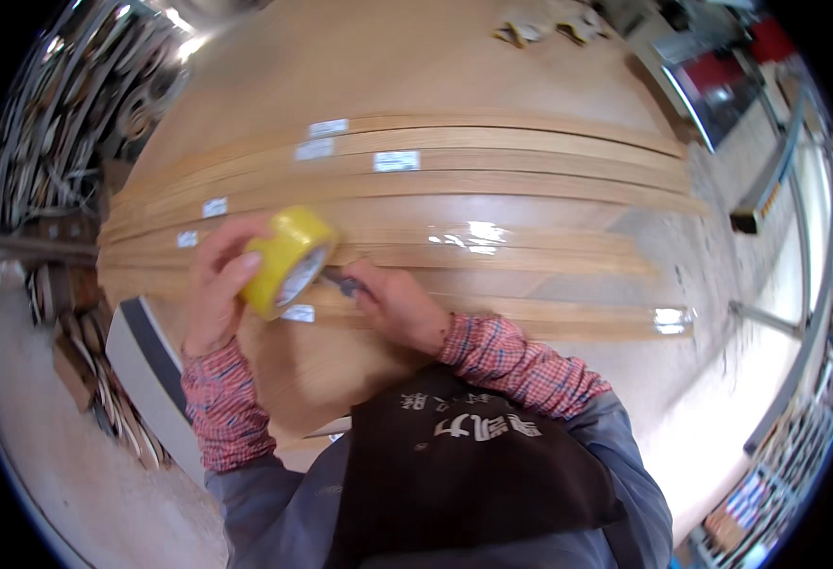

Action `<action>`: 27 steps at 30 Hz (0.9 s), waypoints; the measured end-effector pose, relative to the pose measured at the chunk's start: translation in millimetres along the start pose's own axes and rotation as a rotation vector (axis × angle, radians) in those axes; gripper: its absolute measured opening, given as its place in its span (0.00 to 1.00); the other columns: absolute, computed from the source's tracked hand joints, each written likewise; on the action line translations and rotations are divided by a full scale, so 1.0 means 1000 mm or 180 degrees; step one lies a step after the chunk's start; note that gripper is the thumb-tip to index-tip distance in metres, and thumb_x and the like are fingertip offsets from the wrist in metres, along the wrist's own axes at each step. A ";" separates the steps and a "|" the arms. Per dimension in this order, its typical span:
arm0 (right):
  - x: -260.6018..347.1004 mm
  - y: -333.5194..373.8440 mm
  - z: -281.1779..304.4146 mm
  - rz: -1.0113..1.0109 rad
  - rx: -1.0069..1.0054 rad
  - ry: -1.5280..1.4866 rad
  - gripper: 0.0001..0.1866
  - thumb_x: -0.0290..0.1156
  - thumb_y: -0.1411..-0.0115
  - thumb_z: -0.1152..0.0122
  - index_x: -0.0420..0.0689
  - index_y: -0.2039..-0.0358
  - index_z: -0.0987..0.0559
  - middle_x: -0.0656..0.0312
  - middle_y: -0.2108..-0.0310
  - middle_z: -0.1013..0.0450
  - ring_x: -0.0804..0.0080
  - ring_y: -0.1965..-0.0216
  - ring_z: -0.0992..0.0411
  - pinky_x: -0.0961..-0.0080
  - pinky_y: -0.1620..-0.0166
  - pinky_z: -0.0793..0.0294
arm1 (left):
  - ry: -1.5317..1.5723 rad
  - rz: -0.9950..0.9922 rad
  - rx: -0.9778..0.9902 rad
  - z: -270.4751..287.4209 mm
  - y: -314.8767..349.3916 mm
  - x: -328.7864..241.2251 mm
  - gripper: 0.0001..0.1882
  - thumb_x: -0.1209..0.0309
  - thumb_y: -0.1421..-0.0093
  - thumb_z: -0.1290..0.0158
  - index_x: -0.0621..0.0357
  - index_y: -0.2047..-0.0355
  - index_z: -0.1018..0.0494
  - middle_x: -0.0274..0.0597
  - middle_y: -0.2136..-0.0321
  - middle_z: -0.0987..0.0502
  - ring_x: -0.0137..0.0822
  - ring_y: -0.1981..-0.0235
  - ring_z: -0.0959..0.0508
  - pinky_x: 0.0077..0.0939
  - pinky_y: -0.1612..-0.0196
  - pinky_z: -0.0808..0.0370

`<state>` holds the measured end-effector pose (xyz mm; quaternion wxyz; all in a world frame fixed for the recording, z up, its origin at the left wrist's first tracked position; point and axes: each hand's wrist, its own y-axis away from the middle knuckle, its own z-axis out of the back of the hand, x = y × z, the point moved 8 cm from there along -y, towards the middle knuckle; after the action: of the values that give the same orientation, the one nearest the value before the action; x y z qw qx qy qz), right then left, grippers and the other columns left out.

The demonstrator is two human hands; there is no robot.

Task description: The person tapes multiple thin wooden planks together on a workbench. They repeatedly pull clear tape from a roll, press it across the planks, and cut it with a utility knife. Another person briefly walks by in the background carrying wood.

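My left hand is closed on a big roll of yellow packing tape, tilted so its core faces right. Close beside the roll, my right hand grips a small dark tool, blurred, its kind unclear; its tip is near or against the roll's core. Below both hands, several long wooden strips lie side by side across the table, some with small white labels. Clear tape shines across the middle strips, and another shiny piece wraps the right end of the nearest ones.
The wood-coloured table carries crumpled whitish scraps at its far edge. Crowded racks of strips and rolls stand at the left. A metal frame is at the right, with a stocked rack at lower right.
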<state>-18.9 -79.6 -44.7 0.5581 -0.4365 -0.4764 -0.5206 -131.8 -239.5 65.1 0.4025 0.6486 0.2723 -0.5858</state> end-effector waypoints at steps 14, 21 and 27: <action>0.037 0.026 0.034 0.0889 -0.0530 0.1824 0.25 0.39 0.36 0.38 0.38 0.42 0.26 0.49 0.46 0.28 0.47 0.39 0.32 0.52 0.39 0.33 | 0.0032 -0.0167 -0.0007 -0.013 -0.005 0.002 0.16 0.67 0.31 0.46 0.62 0.48 0.27 0.45 0.56 0.24 0.37 0.74 0.20 0.30 0.73 0.23; -0.035 0.002 0.083 0.0844 -0.0243 0.3262 0.44 0.66 0.32 0.51 0.41 0.29 0.32 0.46 0.26 0.42 0.40 0.24 0.51 0.37 0.26 0.50 | 0.0087 -0.0167 0.0074 -0.016 -0.007 0.012 0.16 0.67 0.33 0.45 0.63 0.49 0.26 0.43 0.58 0.25 0.37 0.72 0.20 0.28 0.73 0.22; -0.001 0.014 0.132 0.0902 -0.0852 0.2808 0.45 0.68 0.31 0.53 0.44 0.28 0.34 0.48 0.26 0.42 0.39 0.24 0.50 0.36 0.27 0.51 | 0.0170 -0.0193 0.0015 -0.016 -0.015 0.018 0.16 0.67 0.35 0.44 0.63 0.50 0.26 0.43 0.57 0.25 0.37 0.71 0.20 0.29 0.73 0.21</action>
<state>-14.8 51.2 -23.8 0.7113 -0.3028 -0.0589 -0.6316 -132.5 -219.9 44.6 0.3756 0.6565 0.3011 -0.5808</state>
